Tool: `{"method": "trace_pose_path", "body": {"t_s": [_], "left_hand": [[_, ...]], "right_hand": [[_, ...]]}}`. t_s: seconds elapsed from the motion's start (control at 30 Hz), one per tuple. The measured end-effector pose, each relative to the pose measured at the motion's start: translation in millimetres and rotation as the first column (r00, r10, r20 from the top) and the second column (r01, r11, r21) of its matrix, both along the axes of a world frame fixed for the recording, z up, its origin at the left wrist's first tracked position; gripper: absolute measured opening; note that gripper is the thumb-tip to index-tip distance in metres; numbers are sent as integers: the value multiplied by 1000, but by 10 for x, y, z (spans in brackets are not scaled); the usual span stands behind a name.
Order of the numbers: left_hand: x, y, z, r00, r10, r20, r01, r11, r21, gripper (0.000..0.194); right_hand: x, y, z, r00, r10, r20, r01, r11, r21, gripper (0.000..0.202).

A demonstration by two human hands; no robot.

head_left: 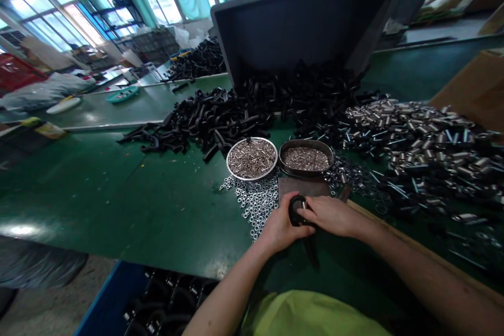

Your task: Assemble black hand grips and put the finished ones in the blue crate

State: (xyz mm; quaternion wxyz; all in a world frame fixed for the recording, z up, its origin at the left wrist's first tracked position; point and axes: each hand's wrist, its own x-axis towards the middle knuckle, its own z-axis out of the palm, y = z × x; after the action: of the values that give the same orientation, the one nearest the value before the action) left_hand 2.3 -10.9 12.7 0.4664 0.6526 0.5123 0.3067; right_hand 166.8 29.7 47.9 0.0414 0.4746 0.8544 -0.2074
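Near the table's front edge, my left hand (282,226) is closed around a black plastic clamp-like part (294,211) with a curved opening. A dark, narrow end (311,252) sticks out below toward my body. My right hand (328,214) pinches at the right side of the same part, where a small shiny coil spring (304,205) shows between the fingers. Both hands sit just in front of a flat brownish plate (303,187). Fingers hide much of the part. Small metal nuts (255,203) lie loose to the left of my left hand.
A round dish (252,158) and an oval tin (306,158) hold small metal pins or rivets. Black plastic parts (205,118) spill from a large tipped grey bin (307,21). Springs (417,126) are heaped right. A blue crate (106,294) of black pieces stands below left.
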Motion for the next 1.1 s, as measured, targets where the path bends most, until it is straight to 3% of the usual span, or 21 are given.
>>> {"method": "trace_pose_path", "body": {"t_s": [0.1,0.2,0.27,0.37,0.47,0.6,0.77,0.93,1.1], "left_hand": [[-185,278,27,974,114,-196,-65,968,243,48],[-525,619,118,850,400,-342,-241,874,422,25],[-755,829,176,702,548,-456,-328,816,475,23],[-973,1047,212,595,551,-585,-339,832,439,23],[-1022,1127,182,607,536,-587,-342,843,416,12],[-1006,1122,119,625,576,-526,-383,814,436,11],[-1009,1126,142,649,636,-418,-478,768,426,10],[-1034,1126,216,670,693,-266,-601,717,354,13],[-1005,924,204,773,635,-11,-626,765,149,17]], "right_hand": [[-32,279,73,994,36,101,-40,998,45,31],[-257,578,123,1000,13,-5,-11,977,211,19],[-497,769,112,996,18,-85,7,960,279,19],[-883,996,41,989,35,-145,13,947,320,18],[-1155,1115,-48,981,41,-189,24,944,328,13],[-1234,1175,-149,967,24,-254,57,950,308,11],[-1130,1256,-206,923,-37,-382,143,957,253,14],[-990,1189,-92,845,-100,-526,225,958,180,20],[-568,821,-26,779,-145,-610,207,978,32,16]]}}
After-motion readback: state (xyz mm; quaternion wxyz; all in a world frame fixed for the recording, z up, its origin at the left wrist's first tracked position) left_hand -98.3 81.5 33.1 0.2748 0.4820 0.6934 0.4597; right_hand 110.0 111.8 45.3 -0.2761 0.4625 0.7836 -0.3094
